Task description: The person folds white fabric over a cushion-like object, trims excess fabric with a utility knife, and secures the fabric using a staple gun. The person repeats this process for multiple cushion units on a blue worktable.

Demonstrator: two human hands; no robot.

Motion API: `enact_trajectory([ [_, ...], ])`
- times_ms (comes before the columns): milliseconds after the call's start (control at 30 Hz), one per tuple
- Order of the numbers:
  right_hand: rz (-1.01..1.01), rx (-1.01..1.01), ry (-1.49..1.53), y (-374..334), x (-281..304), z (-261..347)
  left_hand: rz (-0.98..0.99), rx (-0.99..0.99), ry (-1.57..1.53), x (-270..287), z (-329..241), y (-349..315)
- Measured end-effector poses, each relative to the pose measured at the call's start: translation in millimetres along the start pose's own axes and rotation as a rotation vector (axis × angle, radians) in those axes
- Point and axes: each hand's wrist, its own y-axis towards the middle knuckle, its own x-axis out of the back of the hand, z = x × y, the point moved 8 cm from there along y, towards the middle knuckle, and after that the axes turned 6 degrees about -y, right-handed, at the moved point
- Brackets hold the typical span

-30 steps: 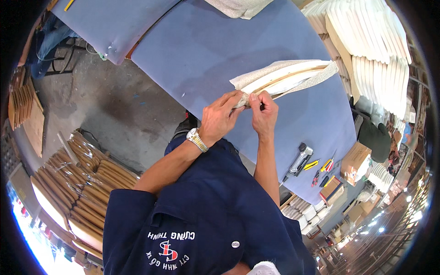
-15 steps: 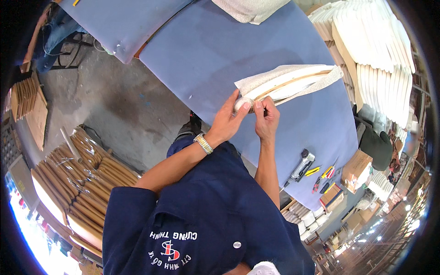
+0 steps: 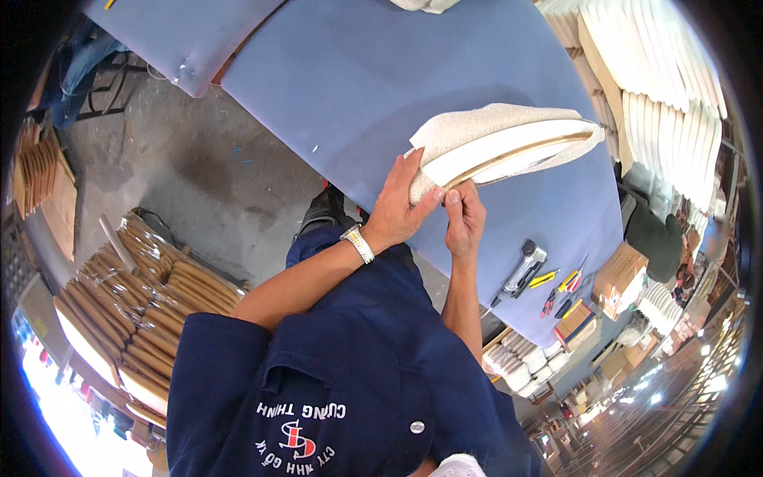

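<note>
A curved padded panel [image 3: 469, 155] with white foam and a thin wooden edge is tilted up over the blue table. Beige fabric [image 3: 453, 126] wraps partly round it, loose along the far side. My left hand [image 3: 397, 203], a metal watch on its wrist, grips the panel's near left end, thumb pressing the fabric at the rim. Close beside it my right hand [image 3: 465, 216] pinches the fabric edge against the panel, thumb up and fingers curled. The fingers behind the panel are partly hidden.
On the blue table [image 3: 350, 87] to the right lie a staple gun [image 3: 522, 269], a yellow cutter [image 3: 544, 279] and pliers [image 3: 550, 302], near a cardboard box [image 3: 620, 274]. White panels [image 3: 636, 56] are stacked at the far right. Wrapped brown panels [image 3: 151, 298] stand at the left.
The panel has been tipped so more of its white foam and outer fabric face me. Both hands keep their hold at its near end, shifting only slightly.
</note>
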Motion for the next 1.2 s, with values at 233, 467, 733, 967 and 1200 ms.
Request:
enact_trajectory([
  [233,0.036,0.019,-0.191,-14.0,19.5,3.0,-0.02,-0.118,0.228,-5.0,-8.1,-5.6],
  [467,-0.577,-0.384,-0.647,-113.2,252.4,-135.0,0.008,-0.148,0.388,-11.0,-12.7,-8.0],
  [733,-0.549,-0.601,-1.074,-189.7,335.3,-257.3,0.078,-0.116,0.468,-16.9,-18.1,-9.0],
  [967,-0.514,-0.711,-1.017,-177.0,335.8,-253.1,0.086,-0.187,0.539,-17.1,-18.6,-9.4],
  [1200,-0.576,-0.572,-0.538,-201.3,358.0,-282.1,0.143,-0.164,0.514,-20.6,-22.2,-6.2],
])
